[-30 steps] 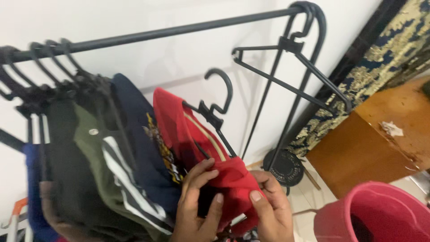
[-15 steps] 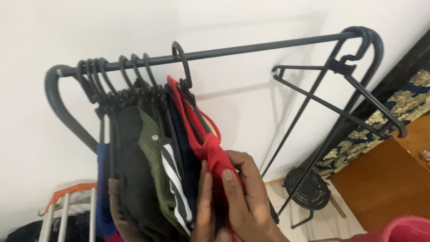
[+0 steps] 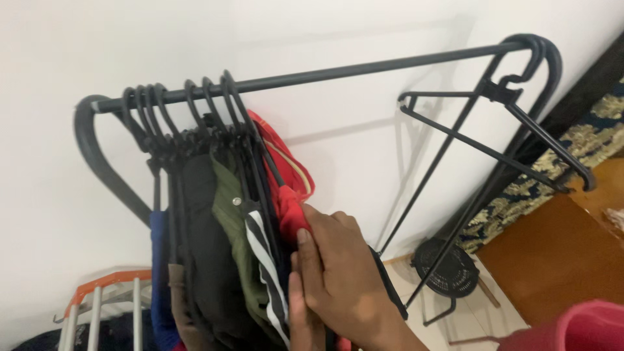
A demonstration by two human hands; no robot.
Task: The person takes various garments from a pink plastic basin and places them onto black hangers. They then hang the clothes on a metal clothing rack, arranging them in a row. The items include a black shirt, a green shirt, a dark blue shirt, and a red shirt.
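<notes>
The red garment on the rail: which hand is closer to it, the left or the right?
Right. The right hand lies flat against the red garment, thumb touching it. The left hand shows only as a sliver lower down, beside the striped garment.

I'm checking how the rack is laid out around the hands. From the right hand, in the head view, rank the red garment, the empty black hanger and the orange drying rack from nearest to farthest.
1. Red garment: touching the right hand, just up and left of it on the rail.
2. Orange drying rack: low at the picture's left edge.
3. Empty black hanger: high to the right, hooked at the rail's far end.
The last two are close to call in this view.
</notes>
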